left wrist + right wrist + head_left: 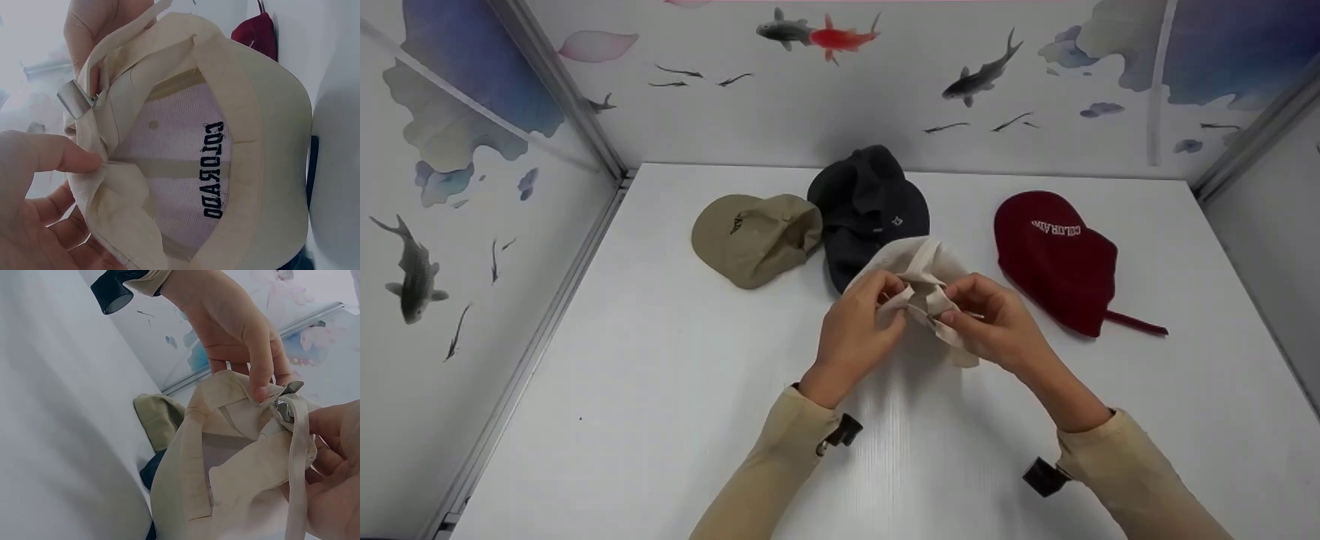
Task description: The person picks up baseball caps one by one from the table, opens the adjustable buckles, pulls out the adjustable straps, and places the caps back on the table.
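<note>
A cream baseball cap is held up over the table by both hands, its inside turned toward the person. In the left wrist view, dark COLORADO stitching shows through inside the crown. My left hand pinches the cap's back edge between thumb and fingers. My right hand grips the back strap close to the metal buckle. The strap's tail hangs loose in the right wrist view. Some of the right hand's fingers are hidden behind the cap in the left wrist view.
Behind the cream cap lies a black cap, touching or nearly touching a khaki cap on its left. A dark red cap lies to the right, its strap sticking out. White panels with painted fish enclose the white table.
</note>
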`<move>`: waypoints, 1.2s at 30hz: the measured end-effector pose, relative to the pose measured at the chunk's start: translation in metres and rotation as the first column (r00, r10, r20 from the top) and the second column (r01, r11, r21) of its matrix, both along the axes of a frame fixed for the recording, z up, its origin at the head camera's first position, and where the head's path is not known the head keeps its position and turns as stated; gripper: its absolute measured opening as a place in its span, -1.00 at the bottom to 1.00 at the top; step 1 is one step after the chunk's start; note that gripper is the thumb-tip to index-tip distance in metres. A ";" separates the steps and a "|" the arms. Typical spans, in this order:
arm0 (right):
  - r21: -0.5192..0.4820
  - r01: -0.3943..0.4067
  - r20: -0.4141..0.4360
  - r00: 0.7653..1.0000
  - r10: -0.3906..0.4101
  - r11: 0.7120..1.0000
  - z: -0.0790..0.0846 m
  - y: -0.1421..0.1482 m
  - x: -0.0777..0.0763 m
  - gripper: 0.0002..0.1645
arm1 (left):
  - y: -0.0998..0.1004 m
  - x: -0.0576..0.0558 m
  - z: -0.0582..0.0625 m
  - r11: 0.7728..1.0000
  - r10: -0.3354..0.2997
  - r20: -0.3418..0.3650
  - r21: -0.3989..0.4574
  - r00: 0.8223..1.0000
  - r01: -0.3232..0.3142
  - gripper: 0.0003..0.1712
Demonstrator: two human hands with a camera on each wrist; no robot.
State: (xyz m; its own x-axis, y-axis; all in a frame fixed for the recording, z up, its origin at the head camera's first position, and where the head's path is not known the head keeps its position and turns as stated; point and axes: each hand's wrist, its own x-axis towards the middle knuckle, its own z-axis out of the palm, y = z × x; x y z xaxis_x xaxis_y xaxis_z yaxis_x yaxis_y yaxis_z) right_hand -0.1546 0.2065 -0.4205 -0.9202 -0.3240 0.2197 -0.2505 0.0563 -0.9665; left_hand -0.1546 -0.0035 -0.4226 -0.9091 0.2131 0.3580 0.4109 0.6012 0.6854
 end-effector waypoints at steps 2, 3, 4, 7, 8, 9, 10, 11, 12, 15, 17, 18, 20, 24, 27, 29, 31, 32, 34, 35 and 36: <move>0.011 0.001 0.008 1.000 -0.001 1.000 0.000 0.001 0.000 -0.77 | -0.002 -0.001 -0.001 1.000 0.012 0.008 0.007 1.000 -0.012 -0.75; 0.014 -0.001 0.011 1.000 0.001 1.000 0.000 0.001 0.000 -0.78 | -0.002 -0.001 -0.001 1.000 0.016 0.011 0.010 1.000 -0.016 -0.75; 0.014 -0.004 0.014 1.000 0.004 1.000 0.000 0.001 0.000 -0.78 | -0.003 -0.001 -0.001 1.000 0.018 0.015 0.013 1.000 -0.018 -0.75; 0.008 -0.012 0.007 1.000 0.012 1.000 0.000 0.001 0.000 -0.78 | -0.004 -0.001 -0.002 1.000 0.019 0.017 0.014 1.000 -0.019 -0.76; 0.006 -0.016 0.003 1.000 0.016 1.000 0.000 0.001 0.000 -0.78 | -0.005 -0.001 -0.002 1.000 0.019 0.019 0.014 1.000 -0.019 -0.76; 0.006 -0.019 -0.002 1.000 0.019 1.000 0.000 0.001 0.000 -0.78 | -0.005 -0.002 -0.002 1.000 0.019 0.021 0.013 1.000 -0.019 -0.76; 0.007 -0.021 -0.007 1.000 0.021 1.000 0.000 0.001 0.001 -0.78 | -0.005 -0.002 -0.002 1.000 0.020 0.026 0.013 0.999 -0.020 -0.76; 0.010 -0.021 -0.011 1.000 0.021 1.000 0.000 0.001 0.001 -0.79 | -0.006 -0.002 -0.002 1.000 0.021 0.032 0.012 0.999 -0.021 -0.75; 0.013 -0.023 -0.014 1.000 0.023 1.000 0.000 0.002 0.001 -0.79 | -0.006 -0.002 -0.002 1.000 0.023 0.039 0.012 0.999 -0.024 -0.75; 0.025 -0.024 -0.018 1.000 0.024 0.999 0.000 0.002 0.002 -0.79 | -0.008 -0.002 -0.001 1.000 0.027 0.060 0.014 0.998 -0.028 -0.75; 0.032 -0.022 -0.017 1.000 0.023 0.999 0.000 0.003 0.002 -0.79 | -0.009 -0.002 -0.001 0.999 0.027 0.068 0.015 0.997 -0.028 -0.75; 0.036 -0.023 -0.018 1.000 0.023 0.999 0.000 0.003 0.002 -0.79 | -0.009 -0.003 -0.001 1.000 0.027 0.069 0.014 0.997 -0.028 -0.75; 0.042 -0.022 -0.017 1.000 0.023 0.999 0.001 0.003 0.002 -0.79 | -0.009 -0.003 0.000 1.000 0.027 0.066 0.011 0.997 -0.028 -0.75; 0.044 -0.022 -0.012 1.000 0.022 0.999 0.002 0.003 0.003 -0.79 | -0.010 -0.003 0.000 1.000 0.030 0.058 0.007 0.998 -0.030 -0.75; 0.040 -0.024 -0.013 1.000 0.024 0.999 0.002 0.003 0.003 -0.79 | -0.011 -0.004 0.000 1.000 0.023 0.048 0.008 0.999 -0.023 -0.77; 0.035 -0.033 -0.016 0.999 0.034 0.999 0.002 0.004 0.003 -0.80 | -0.011 -0.004 0.000 1.000 0.020 0.046 0.011 0.999 -0.020 -0.78; 0.032 -0.043 -0.016 0.999 0.044 0.999 0.001 0.004 0.003 -0.80 | -0.012 -0.004 -0.001 1.000 0.021 0.049 0.013 0.999 -0.022 -0.78; 0.031 -0.048 -0.015 0.999 0.049 0.998 0.001 0.005 0.003 -0.80 | -0.012 -0.004 -0.001 1.000 0.024 0.052 0.015 0.998 -0.024 -0.79; 0.029 -0.056 -0.012 0.998 0.057 0.998 0.000 0.005 0.003 -0.79 | -0.013 -0.005 -0.001 0.999 0.030 0.057 0.017 0.998 -0.031 -0.80; 0.032 -0.058 -0.010 0.998 0.059 0.998 0.000 0.005 0.003 -0.79 | -0.014 -0.005 -0.001 0.999 0.034 0.056 0.014 0.998 -0.035 -0.80; 0.032 -0.061 -0.007 0.998 0.061 0.998 0.000 0.005 0.003 -0.79 | -0.014 -0.005 -0.002 0.999 0.038 0.053 0.011 0.998 -0.038 -0.81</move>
State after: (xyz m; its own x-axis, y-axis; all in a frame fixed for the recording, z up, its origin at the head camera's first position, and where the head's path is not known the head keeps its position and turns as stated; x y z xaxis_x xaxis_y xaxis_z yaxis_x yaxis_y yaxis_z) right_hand -0.1517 0.2116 -0.4206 -0.8967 -0.3866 0.2157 -0.2622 0.0713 -0.9624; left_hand -0.1592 -0.0175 -0.4243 -0.9342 0.1743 0.3113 0.3508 0.6075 0.7126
